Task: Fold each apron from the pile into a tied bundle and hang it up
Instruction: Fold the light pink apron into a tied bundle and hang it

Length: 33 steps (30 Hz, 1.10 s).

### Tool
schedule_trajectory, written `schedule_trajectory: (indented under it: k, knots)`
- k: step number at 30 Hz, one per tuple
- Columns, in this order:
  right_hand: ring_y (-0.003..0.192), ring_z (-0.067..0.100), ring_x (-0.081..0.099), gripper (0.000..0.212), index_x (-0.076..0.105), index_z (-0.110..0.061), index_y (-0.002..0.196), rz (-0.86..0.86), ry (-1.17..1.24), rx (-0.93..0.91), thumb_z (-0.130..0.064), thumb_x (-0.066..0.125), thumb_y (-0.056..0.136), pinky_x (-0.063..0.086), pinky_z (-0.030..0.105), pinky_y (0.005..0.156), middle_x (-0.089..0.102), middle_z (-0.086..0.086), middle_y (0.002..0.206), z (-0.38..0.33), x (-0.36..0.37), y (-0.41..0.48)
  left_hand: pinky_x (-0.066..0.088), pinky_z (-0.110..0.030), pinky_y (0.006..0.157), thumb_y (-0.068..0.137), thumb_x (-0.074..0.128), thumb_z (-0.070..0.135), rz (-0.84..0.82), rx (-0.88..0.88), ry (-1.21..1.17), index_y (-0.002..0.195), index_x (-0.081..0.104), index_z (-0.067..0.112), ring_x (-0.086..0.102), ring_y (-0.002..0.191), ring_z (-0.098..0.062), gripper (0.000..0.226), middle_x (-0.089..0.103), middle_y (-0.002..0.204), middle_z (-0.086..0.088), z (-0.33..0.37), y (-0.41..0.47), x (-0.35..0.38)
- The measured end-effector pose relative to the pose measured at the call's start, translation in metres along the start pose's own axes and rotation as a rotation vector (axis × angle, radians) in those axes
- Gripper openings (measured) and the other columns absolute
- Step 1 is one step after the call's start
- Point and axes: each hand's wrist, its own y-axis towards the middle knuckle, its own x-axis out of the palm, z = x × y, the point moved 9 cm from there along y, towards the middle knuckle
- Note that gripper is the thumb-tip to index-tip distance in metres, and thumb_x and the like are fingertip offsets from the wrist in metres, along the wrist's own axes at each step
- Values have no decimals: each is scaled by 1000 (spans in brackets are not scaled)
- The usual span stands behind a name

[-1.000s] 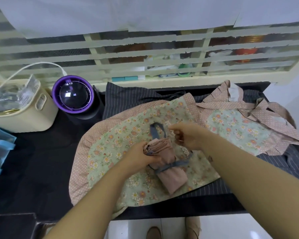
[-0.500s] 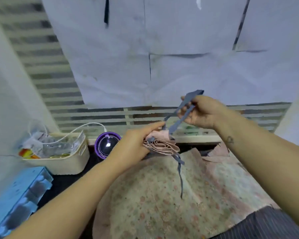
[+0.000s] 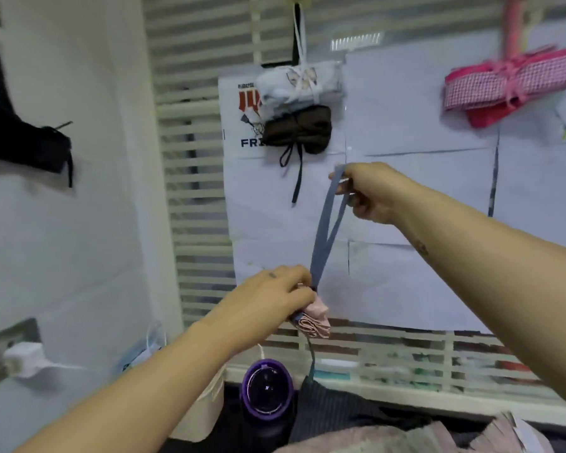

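A pink folded apron bundle (image 3: 315,318) is in the air above the counter, gripped by my left hand (image 3: 272,294). Its grey-blue strap loop (image 3: 327,227) runs up from the bundle to my right hand (image 3: 370,192), which pinches the top of the loop. A loose strap end hangs down below the bundle. On the wall above hang tied bundles: a white one (image 3: 299,85) with a dark brown one (image 3: 297,129) under it, a pink checked one (image 3: 517,83) at the right and a black one (image 3: 27,142) at the left.
A purple-rimmed round device (image 3: 266,390) stands on the counter below my left hand. More aprons (image 3: 406,436) lie on the dark counter at the bottom. White paper sheets (image 3: 422,191) cover slatted blinds. A white plug (image 3: 23,359) sits in a wall socket at the left.
Both hands have lifted the pink bundle off the floral apron on the counter and raised it toward the wall. The view has tilted up, so the hung bundles now show.
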Motion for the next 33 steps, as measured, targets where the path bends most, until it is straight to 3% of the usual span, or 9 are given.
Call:
schedule_trajectory:
  k: [3, 5, 10, 15, 18, 21, 23, 27, 33]
  knots:
    - [46, 12, 48, 17, 61, -7, 87, -156, -12, -89, -8, 48, 97, 39, 17, 40, 58, 5, 69, -40, 47, -2, 50, -31, 70, 65, 78, 12, 21, 73, 141, 100, 63, 17, 60, 87, -26, 38, 61, 98, -3, -4, -4, -15]
    - [59, 14, 59, 11, 58, -5, 95, -232, -21, -192, 1, 49, 92, 52, 20, 53, 59, 8, 81, -66, 76, -6, 52, -33, 78, 64, 78, 12, 42, 72, 216, 112, 61, 19, 61, 92, -25, 51, 62, 102, -2, -10, -6, -30]
    - [85, 22, 61, 9, 59, -5, 98, -407, 126, -263, -11, 52, 96, 54, 31, 71, 62, 10, 88, -106, 129, -20, 48, -37, 89, 66, 78, 16, 126, -128, 233, 142, 26, 25, 59, 101, -28, 93, 40, 127, -3, -54, -21, -76]
    - [96, 22, 59, 17, 60, -5, 102, -437, 225, -157, -17, 48, 100, 51, 33, 77, 64, 12, 104, -115, 149, -30, 51, -37, 85, 63, 76, 43, 332, -449, -72, 138, 8, 32, 52, 107, -22, 101, 28, 128, 5, -89, -60, -99]
    - [94, 22, 58, 25, 61, -8, 111, -493, 269, -179, -24, 46, 101, 50, 37, 87, 61, 10, 102, -126, 158, -36, 32, -8, 96, 55, 69, 72, 260, -664, -262, 133, 5, 47, 38, 117, 5, 104, 24, 126, 19, -100, -80, -105]
    - [84, 23, 59, 24, 60, -10, 93, -556, 325, -197, -26, 45, 101, 50, 39, 90, 62, 8, 91, -139, 168, -41, 35, -9, 96, 54, 39, 97, 298, -877, -595, 130, 28, 48, 45, 111, 8, 91, 43, 125, 17, -109, -97, -122]
    - [74, 22, 58, 27, 59, -12, 85, -614, 361, -223, -26, 43, 102, 51, 40, 85, 61, 6, 80, -149, 175, -47, 37, -18, 100, 61, 23, 97, 356, -1015, -719, 120, 47, 43, 51, 109, 6, 83, 56, 116, 14, -116, -107, -134]
    - [73, 23, 55, 30, 59, -11, 85, -733, 450, -288, -25, 38, 103, 53, 41, 79, 61, 6, 74, -168, 189, -64, 39, -31, 100, 75, 35, 73, 230, -1293, -926, 119, 51, 39, 51, 116, -4, 58, 55, 122, 16, -113, -124, -128]
    - [67, 22, 59, 37, 63, -9, 81, -732, 552, -303, -26, 38, 102, 55, 38, 75, 64, 5, 69, -179, 206, -71, 54, -33, 74, 61, 72, 72, 205, -1403, -1504, 132, 57, 17, 61, 81, -18, 91, 58, 127, -17, -96, -149, -94]
